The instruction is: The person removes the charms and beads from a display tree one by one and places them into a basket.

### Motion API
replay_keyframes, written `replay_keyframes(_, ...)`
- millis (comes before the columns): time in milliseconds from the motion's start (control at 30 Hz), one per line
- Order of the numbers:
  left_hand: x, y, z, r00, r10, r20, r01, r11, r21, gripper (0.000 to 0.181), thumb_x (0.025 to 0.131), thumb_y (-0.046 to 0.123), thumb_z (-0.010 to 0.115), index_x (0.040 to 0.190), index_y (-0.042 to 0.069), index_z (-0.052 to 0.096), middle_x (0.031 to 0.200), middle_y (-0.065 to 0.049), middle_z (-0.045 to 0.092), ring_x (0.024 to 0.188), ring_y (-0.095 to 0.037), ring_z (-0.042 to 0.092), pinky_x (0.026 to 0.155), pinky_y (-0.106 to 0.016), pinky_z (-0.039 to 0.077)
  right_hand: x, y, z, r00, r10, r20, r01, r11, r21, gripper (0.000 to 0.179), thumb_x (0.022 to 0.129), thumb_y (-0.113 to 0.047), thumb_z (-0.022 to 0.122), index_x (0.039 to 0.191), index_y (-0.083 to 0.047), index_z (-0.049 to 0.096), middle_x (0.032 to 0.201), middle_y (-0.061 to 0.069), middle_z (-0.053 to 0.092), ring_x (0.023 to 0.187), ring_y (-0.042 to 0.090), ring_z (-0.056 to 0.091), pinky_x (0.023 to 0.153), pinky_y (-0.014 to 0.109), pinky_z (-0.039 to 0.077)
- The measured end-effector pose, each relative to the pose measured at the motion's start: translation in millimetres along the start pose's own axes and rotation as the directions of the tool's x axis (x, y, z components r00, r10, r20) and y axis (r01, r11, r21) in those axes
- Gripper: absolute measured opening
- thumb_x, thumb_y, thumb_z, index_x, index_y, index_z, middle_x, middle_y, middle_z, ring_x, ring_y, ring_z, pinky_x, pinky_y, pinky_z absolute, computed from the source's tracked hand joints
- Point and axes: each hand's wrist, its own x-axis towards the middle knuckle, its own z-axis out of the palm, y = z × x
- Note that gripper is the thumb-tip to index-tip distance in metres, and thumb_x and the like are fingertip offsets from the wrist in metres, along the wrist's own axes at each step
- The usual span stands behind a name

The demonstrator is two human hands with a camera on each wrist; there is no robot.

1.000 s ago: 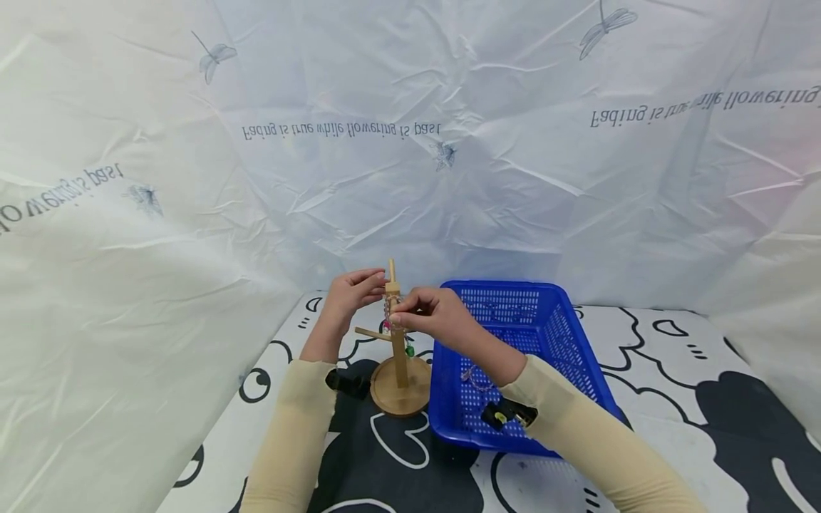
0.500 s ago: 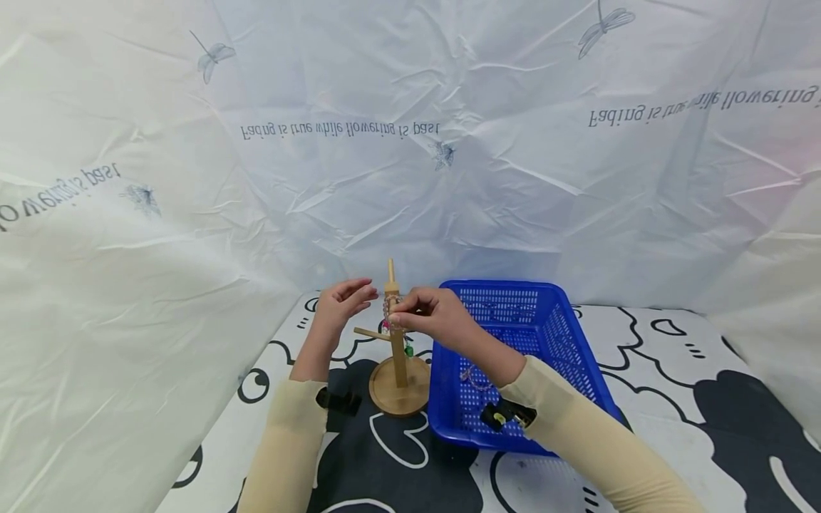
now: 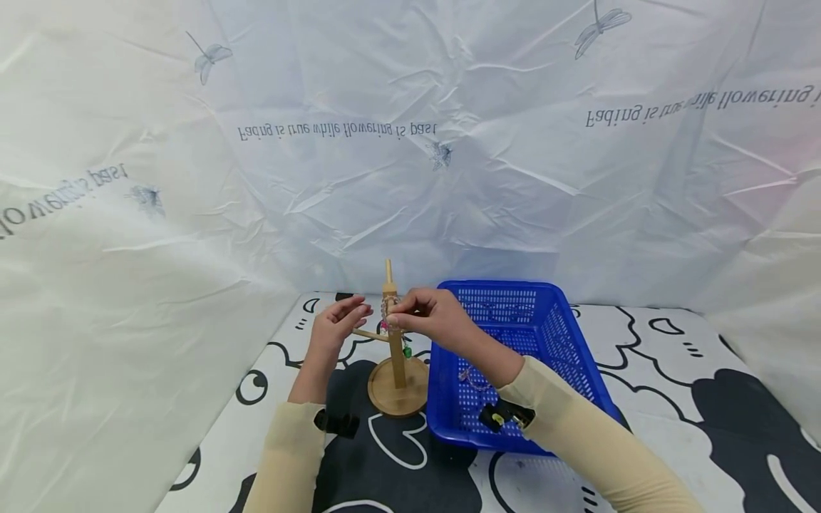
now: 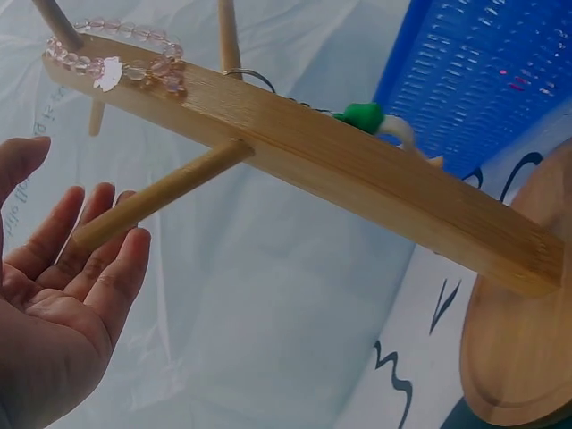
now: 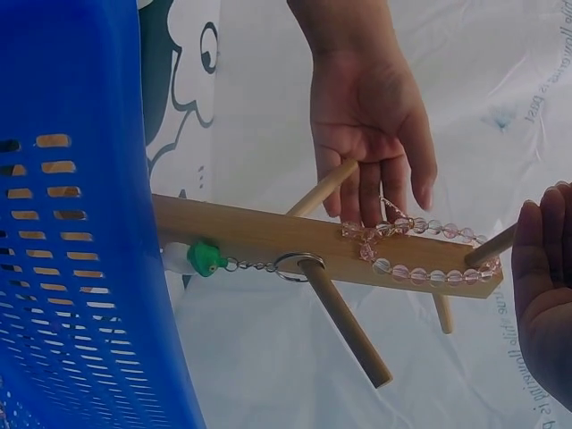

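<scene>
A wooden peg stand (image 3: 398, 356) with a round base (image 3: 385, 399) stands upright on the table. Around an upper peg (image 5: 493, 244) loops a bracelet of clear pink beads (image 5: 420, 273). My right hand (image 3: 436, 317) pinches that peg's outer end between thumb and fingers, partly hidden in the right wrist view. My left hand (image 3: 333, 328), fingers loosely spread and holding nothing, is beside the stand; its fingertips lie close to a lower peg (image 4: 165, 192), contact unclear. From another peg (image 5: 349, 326) hangs a keychain with a green charm (image 5: 206, 257) and a white part.
Right of the stand, a blue plastic basket (image 3: 442, 427) sits close to its base, with another thin bracelet (image 3: 476, 381) inside. White printed sheeting (image 3: 359, 199) rises behind the table. A black-and-white patterned cloth (image 3: 654, 385) covers the tabletop.
My left hand has come down and to the left, away from the top of the stand. The right hand stays in place at the peg.
</scene>
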Motion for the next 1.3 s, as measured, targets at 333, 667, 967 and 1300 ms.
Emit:
replay_keyframes(333,-12.8,-14.0,-1.0,0.998,-0.047,-0.033,0.048,0.999,0.021,0.041,0.103,0.015,0.062,0.138,-0.005,0.057,0.114,0.000,0.076,0.096,0.007,0.070,0.091,-0.012,0.056,0.5,0.3,1.3,1.000,-0.003,-0.004,0.003,1.000,-0.003,0.014,0.098,-0.007,0.067,0.104,0.005,0.072,0.098,0.023,0.072,0.082,0.034,0.068,0.070,0.019,0.060)
replay_keyframes(667,-19.8,-25.4,1.3,0.996,-0.060,-0.059,0.055,0.996,-0.071,0.042,0.101,0.007,0.062,0.138,-0.011,0.054,0.098,0.012,0.073,0.094,0.003,0.070,0.090,-0.014,0.060,-0.4,-1.4,1.0,1.000,0.019,-0.011,-0.019,1.000,-0.010,0.014,0.098,-0.007,0.067,0.105,0.004,0.073,0.100,0.024,0.072,0.084,0.040,0.068,0.070,0.019,0.059)
replay_keyframes(967,-20.2,-34.8,2.5,0.998,-0.036,-0.050,0.025,0.980,-0.197,0.014,0.099,-0.001,0.061,0.109,0.004,0.070,0.090,0.011,0.073,0.090,-0.001,0.071,0.086,-0.017,0.062,-0.5,-1.0,0.7,1.000,0.022,-0.005,-0.022,1.000,-0.006,0.014,0.098,-0.007,0.067,0.106,0.004,0.072,0.102,0.024,0.072,0.081,0.019,0.069,0.073,0.021,0.060)
replay_keyframes(1300,-18.4,-39.7,7.4,0.997,-0.048,-0.056,0.030,0.955,-0.294,0.031,0.099,-0.005,0.060,0.081,0.020,0.067,0.082,0.010,0.071,0.079,-0.001,0.072,0.083,-0.018,0.063,-0.3,2.1,0.6,0.999,0.032,-0.013,-0.032,0.999,0.000,0.015,0.098,-0.006,0.067,0.107,0.004,0.072,0.103,0.025,0.072,0.092,0.047,0.068,0.072,0.020,0.059)
